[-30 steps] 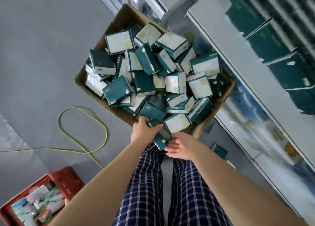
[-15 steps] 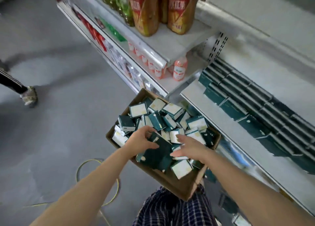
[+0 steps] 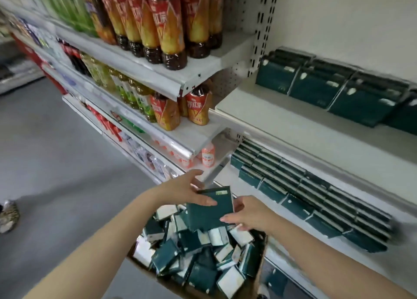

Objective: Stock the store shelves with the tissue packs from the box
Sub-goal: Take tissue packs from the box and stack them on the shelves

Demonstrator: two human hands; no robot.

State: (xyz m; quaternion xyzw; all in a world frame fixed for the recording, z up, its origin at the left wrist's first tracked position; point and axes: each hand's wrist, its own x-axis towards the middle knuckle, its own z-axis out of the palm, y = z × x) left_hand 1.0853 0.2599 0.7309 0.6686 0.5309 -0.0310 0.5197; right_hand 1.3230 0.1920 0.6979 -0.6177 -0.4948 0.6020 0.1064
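A dark green tissue pack (image 3: 208, 210) is held up above the cardboard box (image 3: 256, 283). My left hand (image 3: 182, 190) grips its upper left side, thumb across the front. My right hand (image 3: 248, 213) holds its right and lower edge, fingers behind it. The box below is full of several loose green and white tissue packs (image 3: 198, 260). Rows of the same packs lie on the lower white shelf (image 3: 300, 197) and on the shelf above it (image 3: 338, 91) to the right.
Left of the tissue shelves, white shelves carry several drink bottles (image 3: 167, 28) and small bottles (image 3: 198, 107). The grey floor (image 3: 56, 163) stretches to the left. Another person's shoe (image 3: 9, 215) shows at the left edge.
Both hands have lifted the tissue pack out of the box and up toward the shelves. My view has swung up from the box to the shelving.
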